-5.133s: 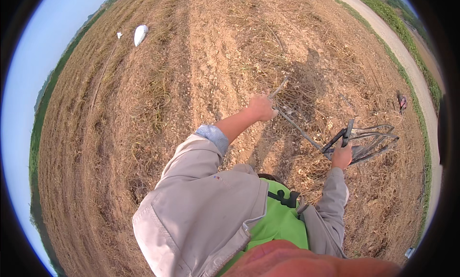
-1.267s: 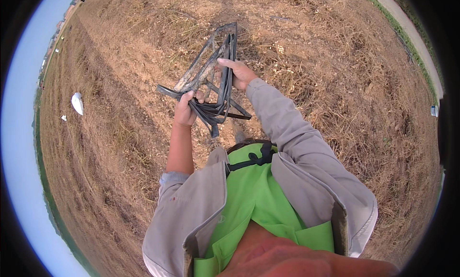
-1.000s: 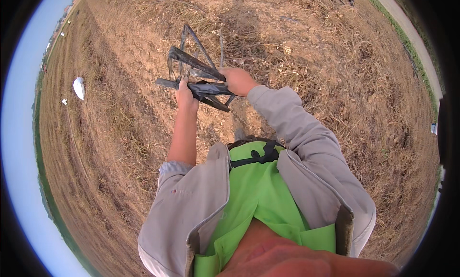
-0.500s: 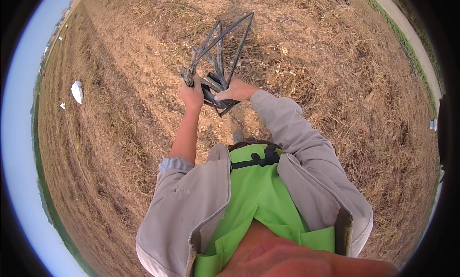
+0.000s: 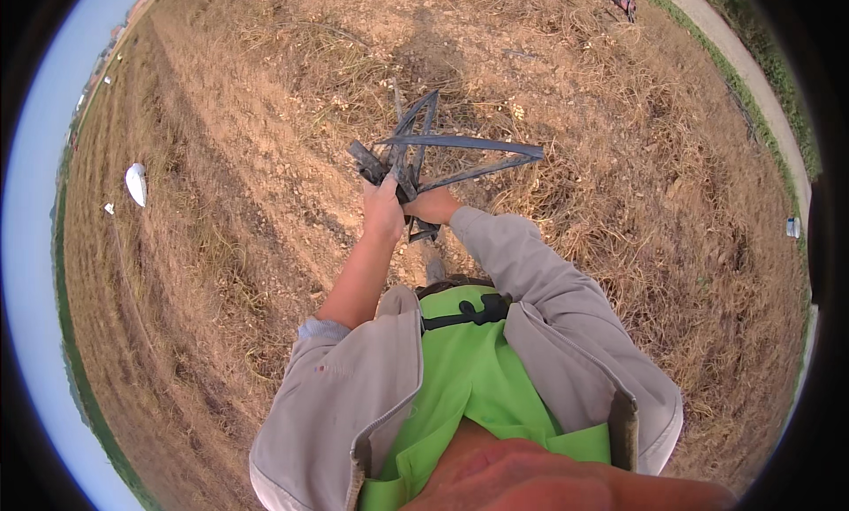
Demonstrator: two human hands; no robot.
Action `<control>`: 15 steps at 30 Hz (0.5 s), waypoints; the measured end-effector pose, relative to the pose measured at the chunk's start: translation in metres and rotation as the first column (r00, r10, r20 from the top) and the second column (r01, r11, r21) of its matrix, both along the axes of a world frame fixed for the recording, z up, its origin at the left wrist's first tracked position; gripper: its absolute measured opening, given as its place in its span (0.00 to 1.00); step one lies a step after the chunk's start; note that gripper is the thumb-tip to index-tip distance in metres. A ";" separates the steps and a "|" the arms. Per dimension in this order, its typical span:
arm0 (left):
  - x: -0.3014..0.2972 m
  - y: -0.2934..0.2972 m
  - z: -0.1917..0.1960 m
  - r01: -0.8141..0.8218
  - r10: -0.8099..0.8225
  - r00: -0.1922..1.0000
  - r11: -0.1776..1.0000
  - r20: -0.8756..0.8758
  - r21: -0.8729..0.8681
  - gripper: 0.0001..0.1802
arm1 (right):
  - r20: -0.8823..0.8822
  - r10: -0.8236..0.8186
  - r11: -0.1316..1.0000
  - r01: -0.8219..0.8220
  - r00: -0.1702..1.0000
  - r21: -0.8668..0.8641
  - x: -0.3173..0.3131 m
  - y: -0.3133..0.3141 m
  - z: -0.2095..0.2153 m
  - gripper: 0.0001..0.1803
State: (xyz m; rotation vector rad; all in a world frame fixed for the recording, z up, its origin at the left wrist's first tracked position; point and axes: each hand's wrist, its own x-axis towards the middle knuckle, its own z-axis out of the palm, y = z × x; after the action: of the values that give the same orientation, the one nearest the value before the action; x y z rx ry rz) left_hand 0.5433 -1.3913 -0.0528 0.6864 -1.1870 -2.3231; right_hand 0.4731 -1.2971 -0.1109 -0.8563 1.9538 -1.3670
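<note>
Both hands hold a loosely folded bundle of flat black drip tape (image 5: 460, 141) in front of my body, above the dry ground. My left hand (image 5: 383, 212) is closed around the folded part on the left, where thick, dusty ends stick out past the fingers. Close beside it, my right hand (image 5: 433, 207) grips the bundle lower down, its fingers partly hidden behind the tape. Long stiff loops stand out away from me, one reaching to the right. A short end hangs below the hands.
Dry straw and plant remains (image 5: 566, 219) cover the brown soil. A white object (image 5: 136, 184) lies off to the left. At the far right are a dark reddish bundle (image 5: 624, 5) and a pale path (image 5: 752, 77) along green growth.
The large loop has swung from pointing up and away to pointing right. My left hand has moved right and nearer to me, and my right hand has shifted lower, partly behind the tape.
</note>
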 end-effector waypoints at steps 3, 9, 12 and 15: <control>0.001 0.002 -0.005 0.078 -0.024 0.983 0.952 0.184 -0.295 0.21 | 0.091 -0.111 0.984 0.097 0.990 0.146 -0.007 0.001 -0.011 0.24; 0.033 -0.005 0.010 0.257 0.380 0.808 0.459 0.449 -0.850 0.41 | -0.094 -0.051 0.846 0.093 0.994 0.526 -0.034 0.023 0.018 0.24; 0.039 0.002 0.037 -0.038 0.200 0.976 -0.216 -0.082 -0.976 0.48 | -0.196 0.030 0.791 0.097 0.980 0.604 -0.037 0.033 0.031 0.21; -0.003 0.011 0.055 -0.102 0.061 0.990 -0.328 -0.129 -0.939 0.54 | -0.335 0.144 0.803 0.088 0.931 0.590 -0.030 0.029 0.031 0.18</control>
State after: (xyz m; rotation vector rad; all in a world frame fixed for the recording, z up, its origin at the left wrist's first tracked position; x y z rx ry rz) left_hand 0.5403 -1.3806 0.0019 -0.0387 -2.3097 -0.3195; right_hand 0.4434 -1.2681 -0.0801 -0.8498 2.4409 -0.5017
